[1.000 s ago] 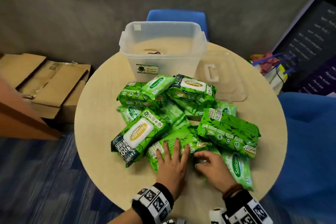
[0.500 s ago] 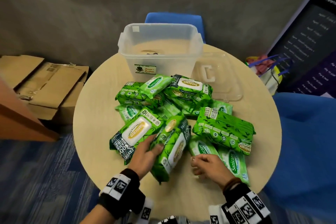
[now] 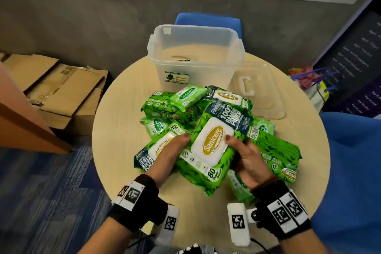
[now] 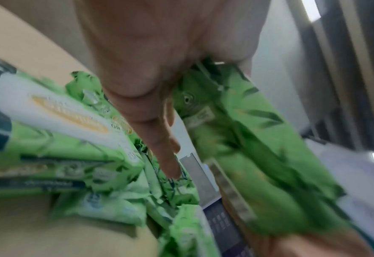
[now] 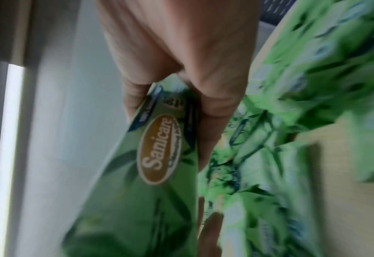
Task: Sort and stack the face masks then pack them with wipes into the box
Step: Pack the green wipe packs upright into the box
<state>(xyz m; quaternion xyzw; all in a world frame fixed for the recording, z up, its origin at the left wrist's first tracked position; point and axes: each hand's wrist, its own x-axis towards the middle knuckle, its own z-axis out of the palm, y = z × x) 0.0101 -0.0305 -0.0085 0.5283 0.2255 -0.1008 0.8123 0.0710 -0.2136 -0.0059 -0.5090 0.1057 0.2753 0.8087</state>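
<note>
I have the big wipes pack (image 3: 214,146) lifted over the pile (image 3: 169,109) in the middle of the counter (image 3: 123,109). My left hand (image 3: 171,150) cups its left edge, my right hand (image 3: 245,154) curls round its right edge, thumb on top. It feels likely soft, squashy and fairly heavy, with slick film, so I'd support it underneath at both long sides. The box (image 3: 195,68) stands open at the far side.

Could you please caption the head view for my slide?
Both hands, left and right, lift a wipes pack above the pile, before the box.
</note>
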